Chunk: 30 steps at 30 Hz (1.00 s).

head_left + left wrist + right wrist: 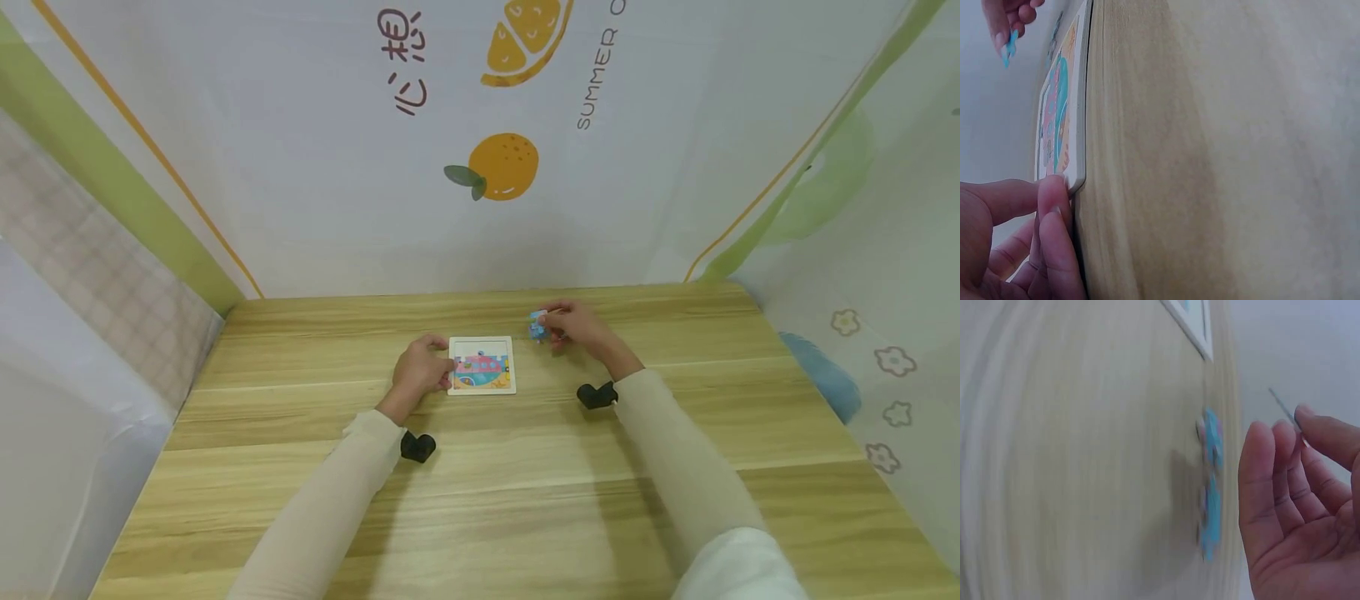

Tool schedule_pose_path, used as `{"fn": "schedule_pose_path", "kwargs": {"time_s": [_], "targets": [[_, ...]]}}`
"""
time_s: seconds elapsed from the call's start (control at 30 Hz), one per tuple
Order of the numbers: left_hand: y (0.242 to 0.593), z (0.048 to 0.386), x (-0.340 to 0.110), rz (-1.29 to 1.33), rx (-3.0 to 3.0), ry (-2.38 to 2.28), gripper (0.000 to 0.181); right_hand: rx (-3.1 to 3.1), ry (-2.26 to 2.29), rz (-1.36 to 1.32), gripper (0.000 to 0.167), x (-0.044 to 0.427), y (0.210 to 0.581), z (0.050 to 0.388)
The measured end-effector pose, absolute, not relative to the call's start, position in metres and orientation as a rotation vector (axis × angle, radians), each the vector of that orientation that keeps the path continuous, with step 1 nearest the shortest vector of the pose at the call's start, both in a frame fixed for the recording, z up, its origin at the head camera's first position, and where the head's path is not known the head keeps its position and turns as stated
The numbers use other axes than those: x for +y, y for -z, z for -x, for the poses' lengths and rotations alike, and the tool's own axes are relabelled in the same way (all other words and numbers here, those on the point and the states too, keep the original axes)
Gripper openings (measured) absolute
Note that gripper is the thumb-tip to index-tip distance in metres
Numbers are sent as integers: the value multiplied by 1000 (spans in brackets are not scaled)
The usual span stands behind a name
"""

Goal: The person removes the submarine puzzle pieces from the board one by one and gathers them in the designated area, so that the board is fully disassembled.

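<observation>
A square, white-framed picture puzzle board [482, 392] lies flat on the table [487, 492], held at its left edge by the left grip [422, 367]. The lower part of its recess is filled, showing a pink-and-teal submarine with round windows over orange sand; the upper part is bare and pale. A thin, light-blue jigsaw piece [1010, 49] is pinched in the right grip [573, 325], raised above the table, right of the board and well apart from it. Below it lie blue jigsaw pieces with pink patches [1212, 439], too blurred to tell whether they touch.
</observation>
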<state>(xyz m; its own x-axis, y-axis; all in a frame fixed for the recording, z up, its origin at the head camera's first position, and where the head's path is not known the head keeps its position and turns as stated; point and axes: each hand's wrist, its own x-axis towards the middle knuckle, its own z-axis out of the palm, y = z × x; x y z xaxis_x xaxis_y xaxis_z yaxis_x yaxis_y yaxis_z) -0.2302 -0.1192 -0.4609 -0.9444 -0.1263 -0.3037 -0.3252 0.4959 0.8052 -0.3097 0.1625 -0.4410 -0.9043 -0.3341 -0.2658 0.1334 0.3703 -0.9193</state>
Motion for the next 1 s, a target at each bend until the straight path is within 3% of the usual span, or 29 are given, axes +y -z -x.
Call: {"fn": "schedule_pose_path", "kwargs": {"time_s": [0.47, 1.0], "targets": [[463, 234, -122, 395, 2490, -1481, 32, 2312, 1575, 74, 39, 223, 447, 312], [463, 232, -122, 390, 2472, -1502, 34, 2357, 1444, -7, 36, 236, 460, 313]]}}
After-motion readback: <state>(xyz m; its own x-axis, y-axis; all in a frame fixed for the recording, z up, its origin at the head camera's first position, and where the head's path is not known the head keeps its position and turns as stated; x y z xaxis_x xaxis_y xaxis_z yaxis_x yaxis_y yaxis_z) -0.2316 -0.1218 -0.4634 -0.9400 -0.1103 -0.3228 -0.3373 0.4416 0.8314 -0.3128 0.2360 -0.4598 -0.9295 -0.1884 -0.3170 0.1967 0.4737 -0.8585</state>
